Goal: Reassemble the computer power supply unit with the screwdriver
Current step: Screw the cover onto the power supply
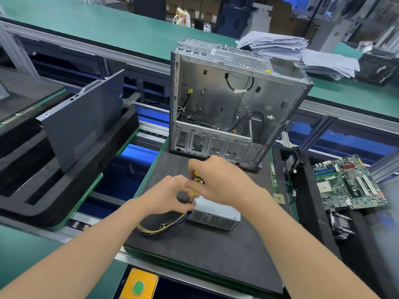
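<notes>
The grey power supply unit [218, 214] lies on the black mat [205, 251], its bundle of yellow and black cables [159, 229] trailing to the left. My right hand [218, 180] grips the yellow handle of the screwdriver [197, 180], held upright over the unit's top left corner. My left hand [170, 194] pinches the screwdriver's lower shaft close to the tip. The tip and any screw are hidden behind my fingers.
An open, empty computer case [228, 100] stands upright behind the unit. A motherboard [349, 182] lies on a black tray at the right. A dark side panel [82, 124] leans in a foam tray at the left. A green button [138, 287] sits at the bench's front edge.
</notes>
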`<state>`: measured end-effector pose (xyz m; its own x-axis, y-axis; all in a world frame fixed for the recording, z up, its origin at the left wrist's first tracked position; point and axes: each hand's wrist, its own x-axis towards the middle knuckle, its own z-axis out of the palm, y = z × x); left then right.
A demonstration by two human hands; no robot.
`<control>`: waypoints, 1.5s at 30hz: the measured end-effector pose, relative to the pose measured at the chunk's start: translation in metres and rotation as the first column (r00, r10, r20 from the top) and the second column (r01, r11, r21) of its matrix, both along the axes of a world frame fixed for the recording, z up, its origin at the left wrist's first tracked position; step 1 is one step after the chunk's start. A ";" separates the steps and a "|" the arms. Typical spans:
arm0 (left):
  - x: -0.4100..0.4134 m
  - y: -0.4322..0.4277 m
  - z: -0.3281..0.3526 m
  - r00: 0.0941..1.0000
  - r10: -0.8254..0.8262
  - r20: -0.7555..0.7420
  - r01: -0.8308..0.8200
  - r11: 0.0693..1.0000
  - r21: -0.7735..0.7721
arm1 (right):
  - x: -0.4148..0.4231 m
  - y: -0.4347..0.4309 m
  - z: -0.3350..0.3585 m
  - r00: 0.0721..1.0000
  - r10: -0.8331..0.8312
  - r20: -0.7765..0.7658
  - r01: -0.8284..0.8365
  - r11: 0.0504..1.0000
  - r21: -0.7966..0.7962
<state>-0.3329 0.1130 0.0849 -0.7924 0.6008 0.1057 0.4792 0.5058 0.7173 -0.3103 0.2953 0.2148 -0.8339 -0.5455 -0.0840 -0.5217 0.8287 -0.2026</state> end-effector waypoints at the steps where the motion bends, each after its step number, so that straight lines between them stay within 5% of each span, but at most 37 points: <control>1: 0.000 0.000 -0.001 1.000 0.005 0.000 -0.005 1.000 0.003 | 0.000 -0.002 -0.005 0.996 -0.091 -0.007 0.090 0.995 -0.040; 6: 0.003 0.001 -0.002 0.999 0.039 0.027 -0.040 0.998 0.042 | -0.002 -0.006 -0.016 0.898 -0.431 -0.092 0.430 0.902 -0.031; 9: 0.003 0.002 -0.001 0.997 0.054 0.064 -0.056 0.998 0.039 | -0.003 0.000 -0.014 0.948 -0.282 -0.151 0.285 0.959 0.000; 14: 0.002 0.000 0.001 0.994 0.055 0.091 -0.055 0.998 -0.011 | -0.006 0.023 0.000 0.965 0.188 0.181 -0.161 0.975 -0.152; 23: 0.003 0.002 0.005 0.995 0.052 0.086 -0.050 0.998 -0.029 | 0.004 0.015 -0.009 0.968 -0.099 0.231 0.165 0.944 -0.286; 31: 0.002 0.009 0.018 1.000 -0.015 0.013 0.017 0.995 -0.101 | 0.020 0.025 -0.016 0.986 -0.015 0.164 0.075 0.927 -0.368; 36: -0.016 0.044 0.029 0.998 0.065 -0.018 -0.067 0.994 -0.091 | 0.016 0.071 -0.009 0.960 -0.258 0.105 0.272 0.784 -0.558; 45: -0.031 0.202 0.013 0.983 0.144 -0.116 -0.161 0.975 -0.153 | 0.011 0.198 -0.034 0.738 -0.671 0.075 0.556 0.541 -0.631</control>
